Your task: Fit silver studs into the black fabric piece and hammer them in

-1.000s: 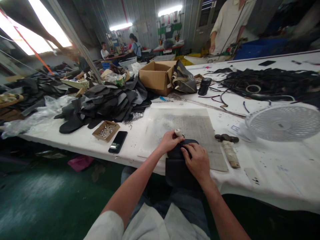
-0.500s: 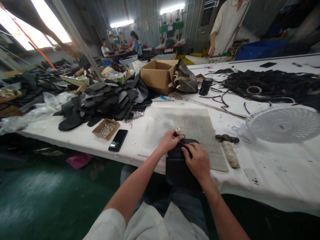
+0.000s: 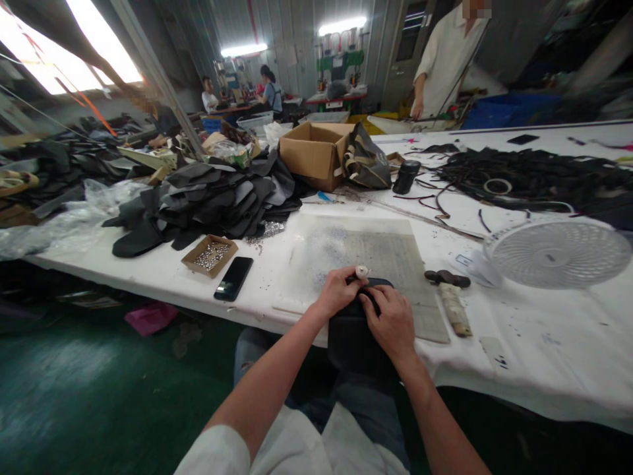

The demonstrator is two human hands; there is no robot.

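A black padded piece lies over the near edge of a worn flat board and hangs down toward my lap. My left hand has its fingers closed at the far end of the piece, and a small whitish round-ended object shows at its fingertips. On the right side of the piece, my right hand grips its edge with bent fingers, close to the left fingertips. What lies between the fingertips is too small to make out. A hammer with a wrapped handle rests right of the board.
Left of the board are a black phone, a small box of metal bits and a heap of black pieces. A white fan stands right. Behind are a cardboard box, a black jar and a standing person.
The whitish object at my left fingertips has tilted, its round end now facing me. Both hands stay at the black piece, my left slightly nearer me. The view has shifted slightly.
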